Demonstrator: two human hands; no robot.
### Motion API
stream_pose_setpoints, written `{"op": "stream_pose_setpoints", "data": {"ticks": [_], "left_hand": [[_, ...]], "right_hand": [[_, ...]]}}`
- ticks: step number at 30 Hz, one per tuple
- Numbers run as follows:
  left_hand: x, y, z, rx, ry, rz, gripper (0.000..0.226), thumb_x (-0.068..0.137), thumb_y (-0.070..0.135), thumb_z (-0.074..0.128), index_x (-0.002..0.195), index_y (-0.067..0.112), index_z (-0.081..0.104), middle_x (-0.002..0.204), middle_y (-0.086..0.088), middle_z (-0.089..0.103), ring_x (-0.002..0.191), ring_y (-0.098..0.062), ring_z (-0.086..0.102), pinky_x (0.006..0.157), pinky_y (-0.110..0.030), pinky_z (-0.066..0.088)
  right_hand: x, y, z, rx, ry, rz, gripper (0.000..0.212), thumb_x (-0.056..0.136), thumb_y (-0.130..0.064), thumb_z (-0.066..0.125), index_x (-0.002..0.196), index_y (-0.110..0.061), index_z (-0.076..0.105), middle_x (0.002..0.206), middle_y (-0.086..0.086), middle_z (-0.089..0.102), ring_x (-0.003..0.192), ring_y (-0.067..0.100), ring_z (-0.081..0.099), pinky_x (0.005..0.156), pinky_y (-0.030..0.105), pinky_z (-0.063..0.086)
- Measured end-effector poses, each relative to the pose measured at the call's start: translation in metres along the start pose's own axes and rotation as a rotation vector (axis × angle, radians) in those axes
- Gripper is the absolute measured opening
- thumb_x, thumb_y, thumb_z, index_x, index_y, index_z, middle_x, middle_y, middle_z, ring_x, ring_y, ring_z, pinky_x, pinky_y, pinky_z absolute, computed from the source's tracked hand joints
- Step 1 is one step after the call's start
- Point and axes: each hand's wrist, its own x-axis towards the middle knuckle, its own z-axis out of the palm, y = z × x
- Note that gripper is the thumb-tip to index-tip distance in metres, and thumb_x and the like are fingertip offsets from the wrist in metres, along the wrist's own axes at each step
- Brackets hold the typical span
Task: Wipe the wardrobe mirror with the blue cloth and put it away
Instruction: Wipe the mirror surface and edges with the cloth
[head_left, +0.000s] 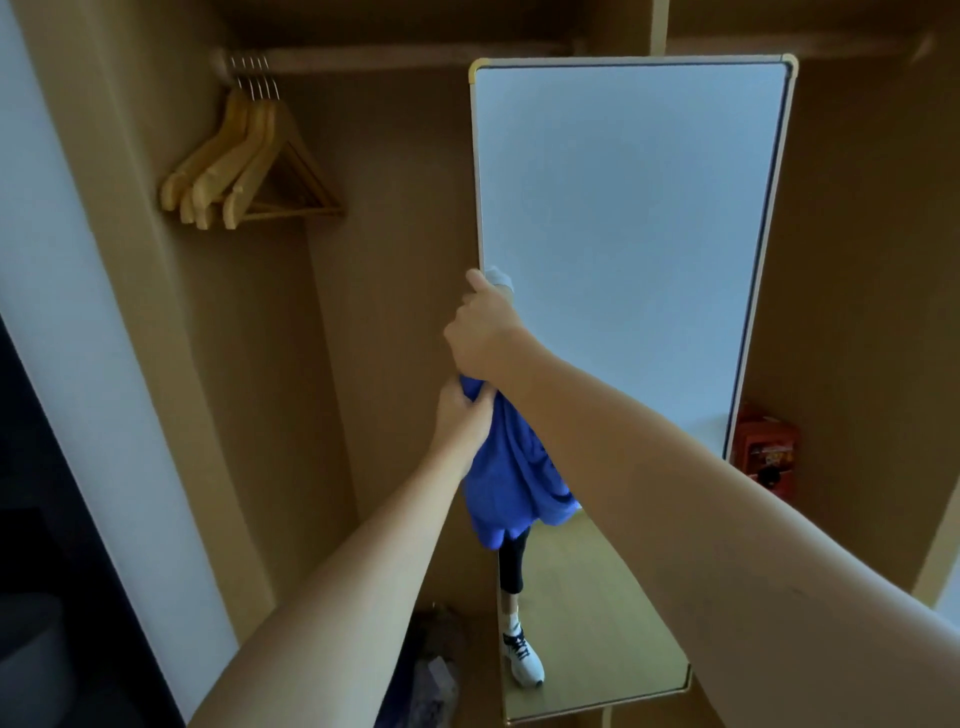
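Below the right hand (485, 332), apparently gripping the mirror (623, 249) edge, left hand (460, 415) clutches blue cloth (511, 478).

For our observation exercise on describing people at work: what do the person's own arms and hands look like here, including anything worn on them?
Both arms are bare along all that shows: no sleeves in view. The left hand and right hand wear no gloves, and no watch, bracelet or ring shows on the visible sides. Fingernails are too small to judge.
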Motion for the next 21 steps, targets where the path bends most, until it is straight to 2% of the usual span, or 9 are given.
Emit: {"op": "stream_pose_setpoints", "data": {"ticks": [3, 4, 7, 9, 11, 14, 16, 18, 21], "left_hand": [[0.004, -0.024, 0.009, 0.042, 0.044, -0.032, 0.042, 0.085, 0.057, 0.057, 0.119, 0.031, 0.058, 0.105, 0.01, 0.069, 0.096, -0.01, 0.066, 0.09, -0.039, 0.054], [-0.001, -0.026, 0.01, 0.048, 0.044, -0.029, 0.044, 0.088, 0.055, 0.057, 0.123, 0.029, 0.056, 0.108, 0.01, 0.067, 0.098, -0.011, 0.064, 0.093, -0.038, 0.052], [-0.02, -0.034, 0.009, 0.056, 0.007, -0.011, 0.03, 0.1, 0.021, 0.05, 0.127, 0.01, 0.056, 0.113, -0.005, 0.063, 0.104, -0.021, 0.06, 0.09, -0.031, 0.048], [-0.032, -0.049, 0.008, 0.054, -0.018, -0.069, 0.029, 0.1, 0.02, 0.051, 0.125, 0.006, 0.057, 0.118, -0.011, 0.064, 0.112, -0.027, 0.061, 0.088, -0.029, 0.046], [-0.043, -0.062, 0.01, 0.036, -0.027, -0.116, 0.03, 0.098, 0.026, 0.055, 0.122, 0.007, 0.059, 0.117, -0.01, 0.065, 0.114, -0.028, 0.061, 0.084, -0.025, 0.047], [-0.043, -0.058, 0.009, 0.009, -0.028, -0.145, 0.029, 0.096, 0.026, 0.059, 0.119, 0.008, 0.061, 0.11, -0.006, 0.067, 0.111, -0.026, 0.063, 0.079, -0.023, 0.047], [-0.032, -0.041, 0.006, 0.022, -0.017, -0.07, 0.028, 0.095, 0.026, 0.06, 0.118, 0.01, 0.062, 0.11, -0.005, 0.068, 0.107, -0.025, 0.064, 0.086, -0.03, 0.051], [-0.016, -0.021, 0.004, -0.013, 0.02, 0.011, 0.025, 0.093, 0.024, 0.058, 0.117, 0.016, 0.062, 0.106, 0.002, 0.068, 0.099, -0.016, 0.065, 0.09, -0.033, 0.052], [-0.004, -0.013, 0.009, -0.047, 0.065, 0.022, 0.022, 0.091, 0.027, 0.055, 0.112, 0.024, 0.059, 0.1, 0.009, 0.067, 0.092, -0.001, 0.063, 0.085, -0.023, 0.049]], "right_hand": [[0.005, -0.002, 0.003, -0.013, 0.0, -0.006, 0.032, 0.099, -0.04, 0.037, 0.116, -0.035, 0.063, 0.12, -0.009, 0.065, 0.12, 0.014, 0.051, 0.115, 0.041, 0.011], [0.006, -0.002, 0.003, -0.022, -0.003, -0.009, 0.032, 0.099, -0.04, 0.037, 0.117, -0.035, 0.063, 0.121, -0.009, 0.064, 0.121, 0.014, 0.05, 0.115, 0.041, 0.012], [0.007, -0.002, 0.004, -0.019, -0.015, -0.016, 0.034, 0.099, -0.038, 0.037, 0.122, -0.036, 0.062, 0.128, -0.01, 0.062, 0.125, 0.014, 0.048, 0.116, 0.041, 0.011], [0.006, -0.001, 0.003, -0.011, -0.017, -0.009, 0.036, 0.099, -0.038, 0.036, 0.125, -0.036, 0.06, 0.13, -0.01, 0.061, 0.127, 0.013, 0.047, 0.117, 0.042, 0.01], [0.002, -0.001, 0.001, -0.002, -0.015, -0.004, 0.035, 0.099, -0.038, 0.036, 0.125, -0.036, 0.061, 0.129, -0.01, 0.061, 0.127, 0.014, 0.047, 0.117, 0.042, 0.009], [-0.002, 0.0, -0.002, 0.004, -0.015, 0.007, 0.033, 0.099, -0.036, 0.038, 0.12, -0.034, 0.063, 0.125, -0.008, 0.063, 0.125, 0.015, 0.048, 0.116, 0.043, 0.009], [-0.003, -0.001, -0.003, 0.004, -0.017, 0.003, 0.032, 0.099, -0.035, 0.037, 0.117, -0.034, 0.064, 0.121, -0.009, 0.065, 0.122, 0.015, 0.05, 0.117, 0.043, 0.01], [-0.003, -0.003, -0.001, -0.005, -0.016, 0.0, 0.031, 0.098, -0.035, 0.037, 0.114, -0.034, 0.064, 0.117, -0.009, 0.065, 0.119, 0.016, 0.051, 0.117, 0.043, 0.01], [-0.002, -0.003, 0.001, -0.016, -0.016, -0.003, 0.031, 0.099, -0.037, 0.036, 0.113, -0.033, 0.063, 0.116, -0.008, 0.065, 0.119, 0.016, 0.05, 0.115, 0.041, 0.012]]}}
